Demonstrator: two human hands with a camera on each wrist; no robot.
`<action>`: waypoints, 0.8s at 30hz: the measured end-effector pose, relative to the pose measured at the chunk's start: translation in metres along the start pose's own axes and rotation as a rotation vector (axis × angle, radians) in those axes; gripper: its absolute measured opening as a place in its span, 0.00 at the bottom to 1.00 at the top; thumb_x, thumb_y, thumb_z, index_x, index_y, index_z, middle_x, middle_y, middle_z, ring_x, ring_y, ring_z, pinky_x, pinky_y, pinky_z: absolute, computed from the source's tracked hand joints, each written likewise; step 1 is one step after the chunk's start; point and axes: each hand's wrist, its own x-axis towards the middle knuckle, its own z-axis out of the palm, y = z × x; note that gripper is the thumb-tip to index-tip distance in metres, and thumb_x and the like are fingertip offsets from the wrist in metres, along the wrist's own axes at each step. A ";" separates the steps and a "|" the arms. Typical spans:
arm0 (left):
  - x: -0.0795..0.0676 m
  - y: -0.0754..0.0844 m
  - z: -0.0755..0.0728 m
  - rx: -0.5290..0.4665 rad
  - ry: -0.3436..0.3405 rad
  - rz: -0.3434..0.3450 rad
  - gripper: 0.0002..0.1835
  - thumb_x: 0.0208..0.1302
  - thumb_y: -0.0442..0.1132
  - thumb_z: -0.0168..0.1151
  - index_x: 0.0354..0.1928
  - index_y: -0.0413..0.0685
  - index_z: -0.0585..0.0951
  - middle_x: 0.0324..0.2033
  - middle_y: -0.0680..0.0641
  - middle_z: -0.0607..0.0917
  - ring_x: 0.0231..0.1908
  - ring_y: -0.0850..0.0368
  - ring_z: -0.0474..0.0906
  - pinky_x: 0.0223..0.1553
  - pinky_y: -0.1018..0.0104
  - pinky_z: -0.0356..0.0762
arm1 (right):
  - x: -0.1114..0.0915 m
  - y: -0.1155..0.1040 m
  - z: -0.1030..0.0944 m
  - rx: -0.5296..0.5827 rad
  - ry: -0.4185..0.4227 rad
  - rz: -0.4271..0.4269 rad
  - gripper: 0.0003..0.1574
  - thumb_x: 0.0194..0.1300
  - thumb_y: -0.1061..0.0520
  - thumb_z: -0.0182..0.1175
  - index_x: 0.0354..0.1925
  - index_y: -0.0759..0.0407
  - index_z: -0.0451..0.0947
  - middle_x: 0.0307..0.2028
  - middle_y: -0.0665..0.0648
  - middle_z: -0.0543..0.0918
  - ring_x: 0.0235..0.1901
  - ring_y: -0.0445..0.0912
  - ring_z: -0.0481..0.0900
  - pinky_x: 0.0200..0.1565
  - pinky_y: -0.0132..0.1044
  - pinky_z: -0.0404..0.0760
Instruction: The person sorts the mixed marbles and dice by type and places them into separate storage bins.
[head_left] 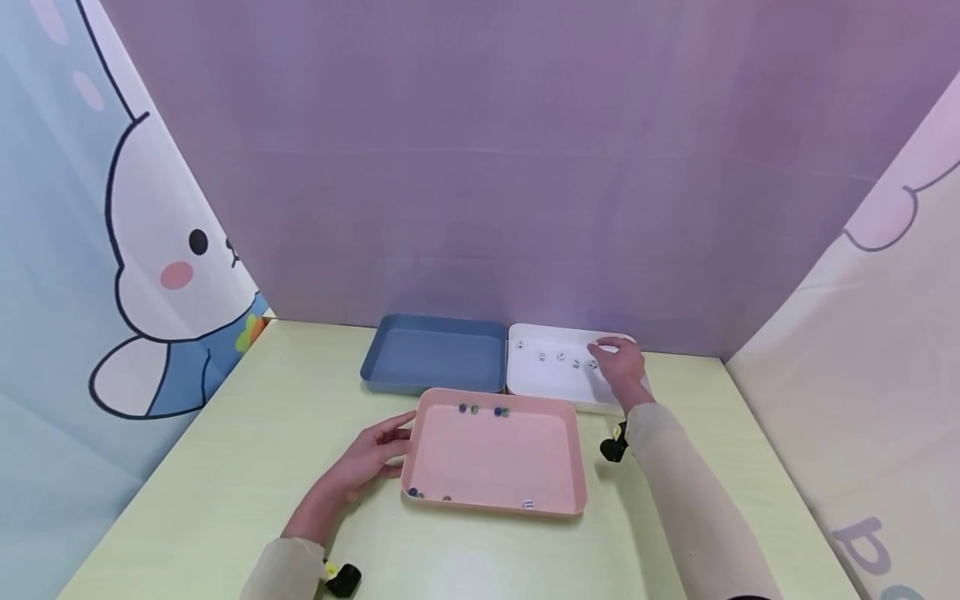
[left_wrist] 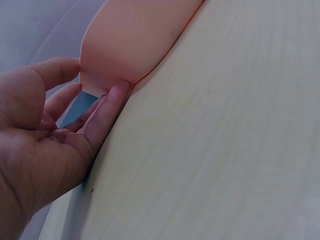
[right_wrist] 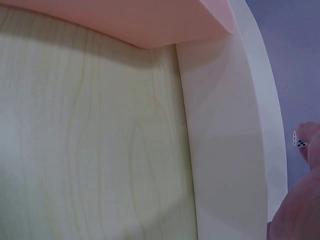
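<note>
My right hand (head_left: 622,363) is over the right part of the white tray (head_left: 551,388), pinching a small white die (right_wrist: 299,140) with black dots between thumb and finger. Several similar dice lie spread on that tray, one die (head_left: 542,357) near its middle. The pink tray (head_left: 495,458) stands in front; my left hand (head_left: 367,454) rests its fingertips against that tray's left outer wall, fingers spread. Blue and green marbles (head_left: 498,412) sit along the pink tray's far side and in its near left corner. Another die (head_left: 528,504) lies by its near edge.
A blue tray (head_left: 442,354) stands at the back left, beside the white one. All three trays are on a pale wood-grain table (head_left: 225,467). A purple curtain (head_left: 480,167) hangs behind, with printed cloths on both sides.
</note>
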 end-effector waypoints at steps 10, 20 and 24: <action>-0.002 0.002 0.003 -0.001 0.014 -0.002 0.31 0.69 0.35 0.59 0.72 0.52 0.65 0.58 0.36 0.73 0.53 0.45 0.75 0.45 0.52 0.81 | 0.000 -0.003 0.005 -0.023 0.017 -0.031 0.20 0.62 0.47 0.64 0.46 0.59 0.85 0.54 0.60 0.80 0.56 0.56 0.73 0.58 0.49 0.68; -0.001 0.001 0.002 -0.001 0.016 -0.010 0.31 0.69 0.36 0.60 0.72 0.53 0.65 0.57 0.36 0.73 0.53 0.45 0.75 0.45 0.53 0.81 | 0.000 -0.004 0.003 -0.031 -0.005 -0.014 0.20 0.63 0.49 0.64 0.47 0.61 0.84 0.56 0.62 0.78 0.57 0.57 0.72 0.59 0.49 0.67; -0.001 0.002 0.003 -0.002 0.019 -0.003 0.31 0.68 0.36 0.60 0.72 0.52 0.66 0.57 0.36 0.73 0.53 0.45 0.75 0.45 0.53 0.81 | 0.000 -0.005 0.001 -0.001 -0.027 0.030 0.21 0.63 0.49 0.64 0.48 0.61 0.83 0.58 0.62 0.76 0.59 0.58 0.70 0.59 0.49 0.67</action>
